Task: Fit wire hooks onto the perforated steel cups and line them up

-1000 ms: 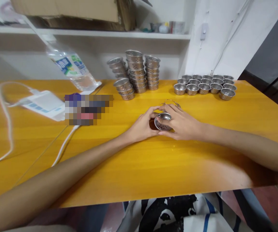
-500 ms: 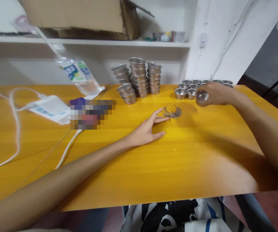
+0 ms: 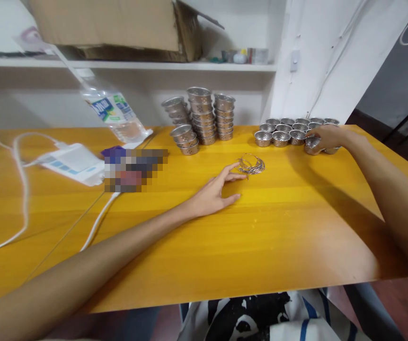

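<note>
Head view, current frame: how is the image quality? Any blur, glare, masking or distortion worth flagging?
Head view: evenly lit, with soft glare on the yellow table; a pixelated block masks something mid-left; the tilted water bottle and frame edges are slightly smeared and bowed; the wire rings by the left hand and the cup under the right hand stay fairly sharp.

Shiny perforated metal cups [image 3: 281,138], glossy table [image 3: 261,227]

Orange table [image 3: 261,237]: cups [image 3: 289,135], rings [image 3: 252,165]
</note>
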Demonstrator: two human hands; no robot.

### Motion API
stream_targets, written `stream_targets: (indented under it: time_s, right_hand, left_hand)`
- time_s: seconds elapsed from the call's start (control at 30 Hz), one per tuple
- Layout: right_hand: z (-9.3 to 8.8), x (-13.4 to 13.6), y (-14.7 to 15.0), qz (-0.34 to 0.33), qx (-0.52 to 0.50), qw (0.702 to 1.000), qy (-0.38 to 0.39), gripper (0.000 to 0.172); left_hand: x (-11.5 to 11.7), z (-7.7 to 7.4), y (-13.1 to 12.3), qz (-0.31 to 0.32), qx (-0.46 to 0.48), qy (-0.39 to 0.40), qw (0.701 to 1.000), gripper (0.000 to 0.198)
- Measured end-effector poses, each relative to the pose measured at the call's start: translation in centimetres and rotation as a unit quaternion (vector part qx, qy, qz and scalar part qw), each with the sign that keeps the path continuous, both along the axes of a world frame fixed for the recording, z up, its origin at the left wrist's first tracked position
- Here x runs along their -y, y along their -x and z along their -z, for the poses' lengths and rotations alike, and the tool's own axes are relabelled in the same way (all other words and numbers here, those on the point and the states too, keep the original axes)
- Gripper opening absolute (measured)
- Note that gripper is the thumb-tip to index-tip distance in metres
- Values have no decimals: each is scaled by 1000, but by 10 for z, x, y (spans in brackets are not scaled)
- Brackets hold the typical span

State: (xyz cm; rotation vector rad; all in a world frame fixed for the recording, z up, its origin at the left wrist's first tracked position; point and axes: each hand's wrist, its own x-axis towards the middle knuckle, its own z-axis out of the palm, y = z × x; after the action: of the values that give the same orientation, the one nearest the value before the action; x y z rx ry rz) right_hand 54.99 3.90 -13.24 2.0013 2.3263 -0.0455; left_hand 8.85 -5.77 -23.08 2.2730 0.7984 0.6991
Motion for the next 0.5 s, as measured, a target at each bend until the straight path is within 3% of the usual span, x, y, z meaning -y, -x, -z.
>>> stream_targets:
  time_s: [0.3,0.5]
  right_hand:
    - [16,-21,-21,16,14,1000,-11,80]
    - [15,-19,-19,-7,10,1000,-5,73]
  left_hand:
    - [2,0,-1,-1,-4,6,1000,82]
    - [-1,1,0,1,-3,2,1000,81]
